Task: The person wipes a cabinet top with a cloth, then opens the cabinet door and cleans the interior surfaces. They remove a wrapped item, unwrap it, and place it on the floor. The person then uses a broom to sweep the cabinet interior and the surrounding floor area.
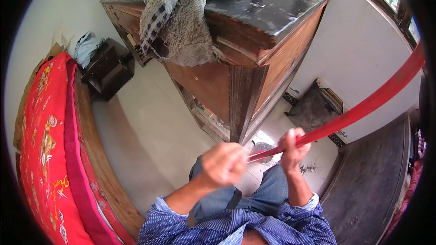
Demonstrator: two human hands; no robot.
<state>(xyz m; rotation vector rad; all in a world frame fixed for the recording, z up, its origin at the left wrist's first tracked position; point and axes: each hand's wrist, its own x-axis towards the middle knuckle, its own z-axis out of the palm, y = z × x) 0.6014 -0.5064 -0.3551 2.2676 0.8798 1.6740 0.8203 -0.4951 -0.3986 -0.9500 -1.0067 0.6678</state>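
Observation:
My right hand [293, 148] is closed around a long red band or rod [361, 114], and I cannot tell which it is. From that grip it slants up to the right rim of the view, looking wider there. Its narrow lower end reaches my left hand [223, 163], a blurred fist in front of my lap. A pale line shows along that end, and the fist hides the rest. Both hands are above my jeans [218, 200], close to the near corner of a dark wooden cabinet [248, 98].
Grey woven cloths [185, 30] hang over the cabinet's front edge. A bed with a red printed quilt [51, 143] and wooden side rail [98, 149] runs along the left. Farther back is a small dark wooden stand [109, 69]. A dark panel [368, 180] stands at right.

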